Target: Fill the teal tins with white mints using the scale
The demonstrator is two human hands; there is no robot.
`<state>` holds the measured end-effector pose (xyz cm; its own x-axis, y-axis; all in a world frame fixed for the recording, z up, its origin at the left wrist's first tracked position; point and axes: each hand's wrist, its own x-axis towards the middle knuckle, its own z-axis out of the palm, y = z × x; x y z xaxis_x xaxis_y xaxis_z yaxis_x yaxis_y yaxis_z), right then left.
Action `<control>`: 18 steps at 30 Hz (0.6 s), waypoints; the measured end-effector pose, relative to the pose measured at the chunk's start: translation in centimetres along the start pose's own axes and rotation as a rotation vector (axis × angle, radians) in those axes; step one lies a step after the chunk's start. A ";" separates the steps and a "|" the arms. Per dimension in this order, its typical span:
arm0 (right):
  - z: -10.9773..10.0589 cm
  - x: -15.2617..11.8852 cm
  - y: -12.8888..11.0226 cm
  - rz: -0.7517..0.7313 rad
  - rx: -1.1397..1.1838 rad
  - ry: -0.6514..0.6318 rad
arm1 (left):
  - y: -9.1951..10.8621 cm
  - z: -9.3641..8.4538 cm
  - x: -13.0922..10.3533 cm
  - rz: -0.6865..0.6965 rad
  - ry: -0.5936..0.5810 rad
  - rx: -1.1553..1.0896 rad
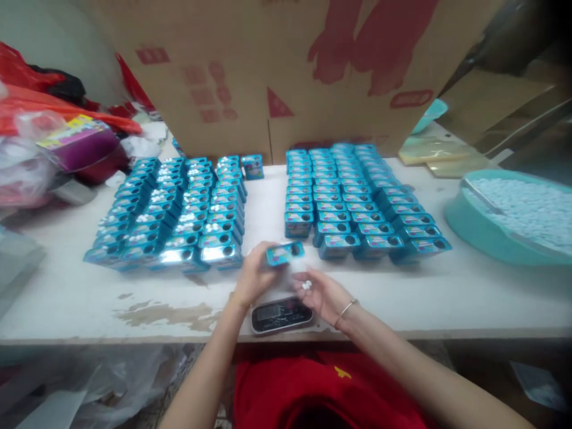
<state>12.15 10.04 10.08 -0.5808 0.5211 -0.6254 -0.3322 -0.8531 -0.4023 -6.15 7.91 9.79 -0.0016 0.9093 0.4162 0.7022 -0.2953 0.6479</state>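
My left hand (258, 275) is wrapped round a small blue box (285, 254) with a dark round hole in its top, held above the table near a black digital scale (282, 316). My right hand (322, 293) is palm up beside it, with a few small white pieces (306, 285) on its curled fingers. Blue boxes stand in rows on both sides: the left group (185, 223) has white pieces on many tops, while the right group (342, 208) shows dark holes. One blue box (253, 167) stands apart at the back.
A large cardboard box (250, 71) rises behind the rows. At the right, a turquoise basin (473, 235) holds many white pieces and a metal scoop. Yellowish packets (435, 156) lie behind it. Red and clear bags and a purple container (87, 149) crowd the left side.
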 end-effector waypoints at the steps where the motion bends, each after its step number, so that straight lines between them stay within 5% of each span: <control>1: 0.3 0.0 0.0 -0.017 0.045 0.001 | 0.5 -0.4 0.2 0.104 -0.047 0.096; 6: 1.8 0.2 -0.3 -0.049 0.162 0.064 | 2.5 -2.1 -0.4 0.399 -0.098 0.474; 18: 2.4 -0.2 -0.4 -0.042 0.177 0.017 | 2.9 -2.1 -2.0 0.442 0.030 0.554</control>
<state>10.59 10.23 11.95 -0.5512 0.5558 -0.6223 -0.4827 -0.8208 -0.3055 -5.58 4.67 12.18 0.3531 0.7276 0.5881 0.9004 -0.4351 -0.0023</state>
